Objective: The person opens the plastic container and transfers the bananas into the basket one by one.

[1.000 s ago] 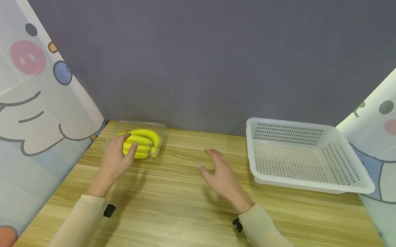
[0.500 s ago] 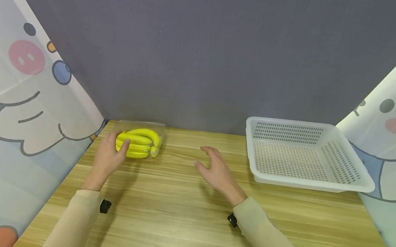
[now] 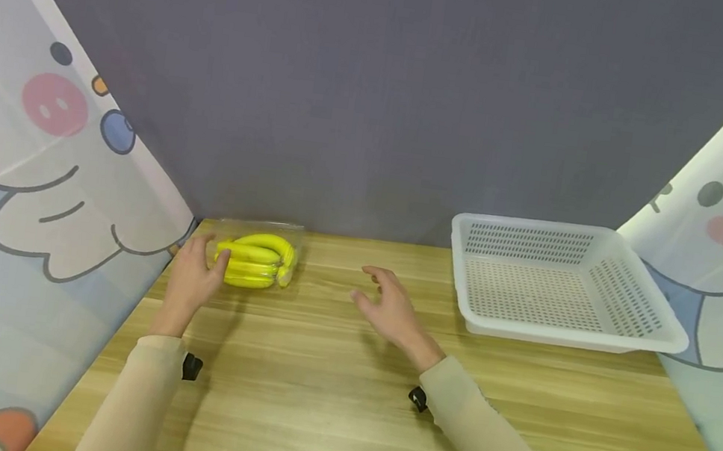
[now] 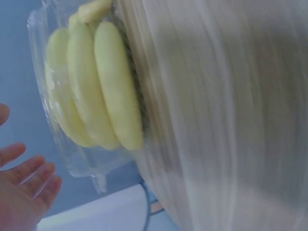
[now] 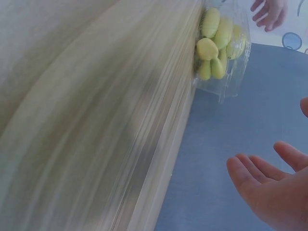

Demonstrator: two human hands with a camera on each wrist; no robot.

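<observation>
Several yellow bananas point(image 3: 256, 254) lie inside a clear plastic box point(image 4: 79, 168) at the back left of the table. My left hand point(image 3: 192, 280) is at the near left corner of the box, its fingers spread and holding nothing. In the left wrist view a gap shows between those fingers and the box. My right hand point(image 3: 389, 310) hovers over the middle of the table, thumb and fingers apart, with nothing in it. From the right wrist view, the bananas point(image 5: 219, 38) and box are well away from that hand.
A white perforated plastic basket point(image 3: 529, 295) stands at the back right of the wooden table point(image 3: 306, 399). Behind the table rises a grey wall point(image 3: 376, 107). Cartoon-printed panels point(image 3: 31, 215) flank both sides.
My left hand has moved left, from over the bananas to the box's left side. My right hand has shifted slightly left. The bananas, box and basket stay in place.
</observation>
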